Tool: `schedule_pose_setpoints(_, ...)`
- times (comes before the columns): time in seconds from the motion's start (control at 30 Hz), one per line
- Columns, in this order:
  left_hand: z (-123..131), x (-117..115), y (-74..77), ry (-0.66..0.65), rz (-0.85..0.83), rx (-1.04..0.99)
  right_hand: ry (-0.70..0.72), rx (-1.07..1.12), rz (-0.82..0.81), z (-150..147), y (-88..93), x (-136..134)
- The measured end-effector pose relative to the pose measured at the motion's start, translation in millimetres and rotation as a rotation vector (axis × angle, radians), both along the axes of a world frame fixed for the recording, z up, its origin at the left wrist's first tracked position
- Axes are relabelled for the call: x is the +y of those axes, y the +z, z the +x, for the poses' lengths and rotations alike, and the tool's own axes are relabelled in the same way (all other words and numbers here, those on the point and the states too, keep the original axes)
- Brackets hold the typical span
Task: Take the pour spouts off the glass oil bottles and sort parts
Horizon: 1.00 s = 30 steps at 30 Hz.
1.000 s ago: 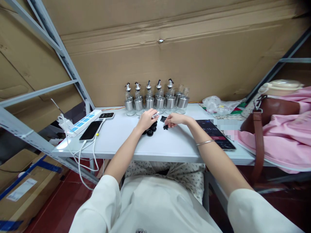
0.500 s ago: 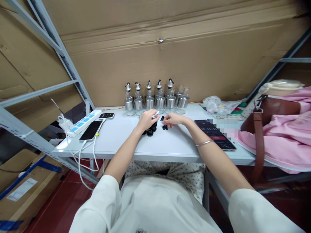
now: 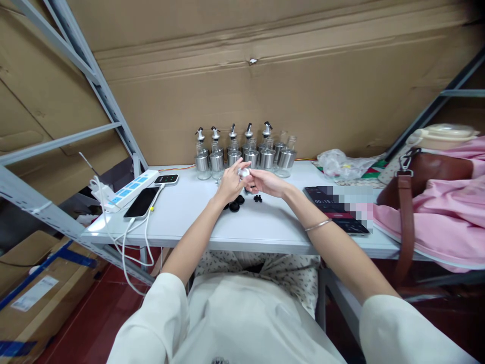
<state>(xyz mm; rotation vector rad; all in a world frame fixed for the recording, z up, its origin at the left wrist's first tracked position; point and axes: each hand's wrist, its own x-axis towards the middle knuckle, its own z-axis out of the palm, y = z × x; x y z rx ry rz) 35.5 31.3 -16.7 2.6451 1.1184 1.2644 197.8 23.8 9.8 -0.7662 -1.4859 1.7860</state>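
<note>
My left hand [image 3: 229, 183] and my right hand [image 3: 265, 182] meet just above the white table [image 3: 197, 222], both pinching a small silvery-white part [image 3: 243, 172] between their fingertips. Under the hands lie black round caps [image 3: 235, 204] and a few small black pieces [image 3: 258, 198]. Behind them stands a row of glass and steel dispenser bottles [image 3: 242, 154], several with pour spouts on top.
A power strip [image 3: 131, 189], a black phone [image 3: 142, 202] on a white cable and a small device [image 3: 165, 179] lie at the left. A dark tablet [image 3: 333, 208], a plastic bag [image 3: 335, 163], a brown bag [image 3: 424, 174] and pink cloth [image 3: 435, 217] fill the right. Cardboard backs the table.
Both hands rose off the table and came together. The right hand left the small black pieces and now pinches the silvery part that the left hand held.
</note>
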Motion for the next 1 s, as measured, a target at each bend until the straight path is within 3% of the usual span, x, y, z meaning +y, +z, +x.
schedule_pose_setpoints(0.17,1,-3,0.6,0.025,0.042,-0.004,-0.099,0.041,-0.044,-7,4.1,-3)
schedule_pose_setpoints(0.43,-1,-4,5.8,0.099,0.190,0.093,-0.349,-0.036,0.061,-4,2.7,4)
schedule_pose_setpoints(0.6,0,-4,5.1,0.121,0.179,0.134,-0.430,-0.067,0.076,-7,2.3,4)
schedule_pose_setpoints(0.73,0,-2,8.6,0.139,0.087,0.002,-0.563,-0.042,0.108,-17,3.7,2)
schedule_pose_setpoints(0.83,0,1,14.4,0.109,-0.049,-0.135,-0.639,-0.065,0.255,-22,1.6,0)
schedule_pose_setpoints(1.0,-4,8,22.3,-0.086,-0.272,-0.389,-0.754,-0.231,0.682,-23,-1.3,-9)
